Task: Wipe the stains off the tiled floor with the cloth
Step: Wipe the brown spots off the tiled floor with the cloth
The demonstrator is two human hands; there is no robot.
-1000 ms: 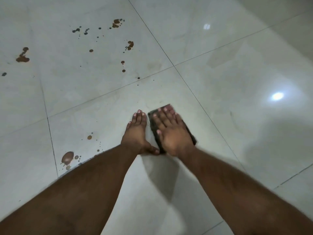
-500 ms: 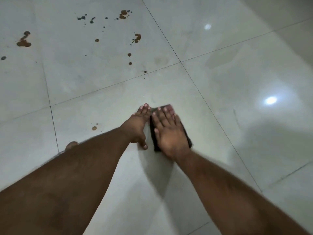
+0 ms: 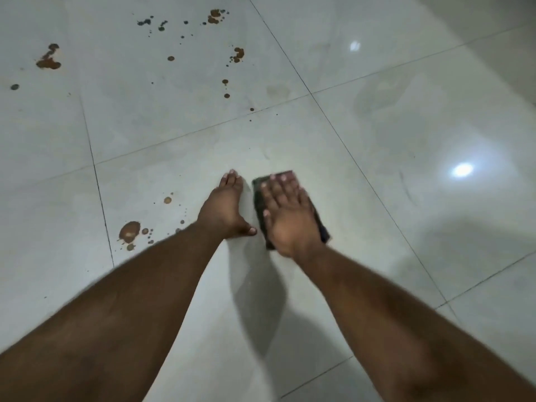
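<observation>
Right, I'm pressing my right hand flat on the dark cloth, fingers straight & together, palm down, nothing gripped. Cloth's lying folded on the pale tiled floor, approx. mid-frame, poking out past my fingertips & wrist side. My left hand is resting just beside it on the tile, fingers straight, thumb out twd the cloth, not touching it. Big brown stain is sitting left of my left forearm w/ small drops round it. More brown stains are dotting the far tiles.
</observation>
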